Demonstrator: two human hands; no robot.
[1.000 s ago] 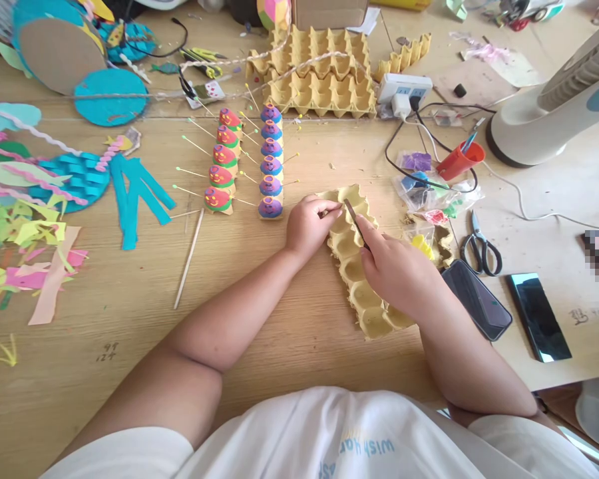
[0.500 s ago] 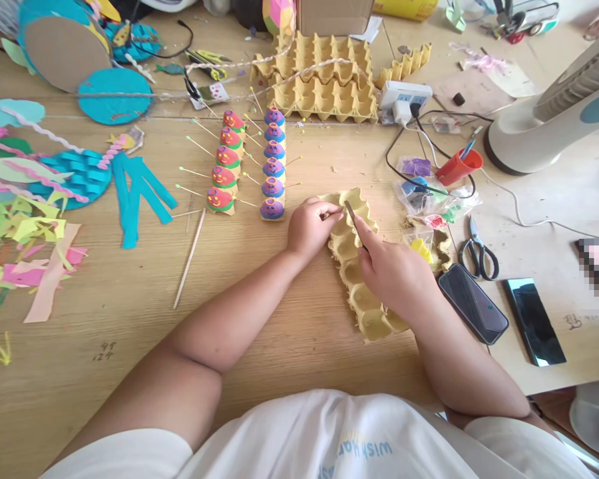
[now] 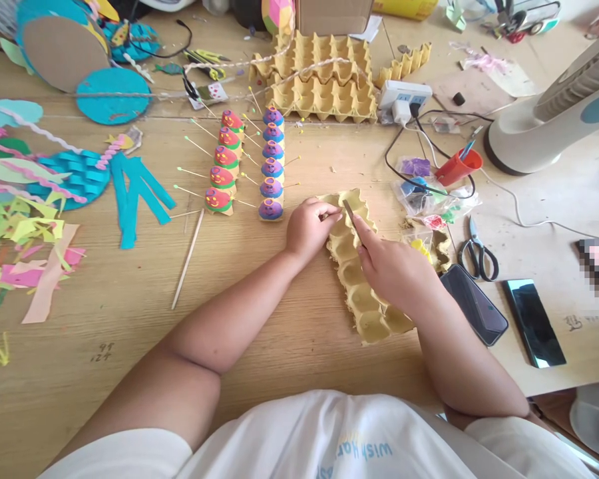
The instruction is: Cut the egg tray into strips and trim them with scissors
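A piece of pulp egg carton (image 3: 363, 297) lies in front of me, its cups facing up and its edges torn. My right hand (image 3: 397, 266) is closed around a small knife (image 3: 350, 213), whose narrow blade points away from me over the far cups. On the carton's far left side, my left hand (image 3: 307, 229) pinches the rim, with its fingertips close to the blade. The right hand covers part of the carton and most of the knife's handle. To the left stand a row of painted red-and-green carton cups (image 3: 225, 157) and a row of purple-and-blue ones (image 3: 272, 167), with pins stuck in them.
Scissors (image 3: 476, 253) and two phones (image 3: 474, 303) lie to the right, below a red cup (image 3: 459, 166) and bags of coloured clay (image 3: 419, 186). A fan (image 3: 539, 113), a power strip (image 3: 404, 93) and egg trays (image 3: 324, 96) stand behind. Paper scraps (image 3: 24, 259) cover the left; a white stick (image 3: 187, 259) lies nearby.
Both hands and the knife stay in nearly the same place. The carton's near end has shifted very slightly, and the whole view has moved a little.
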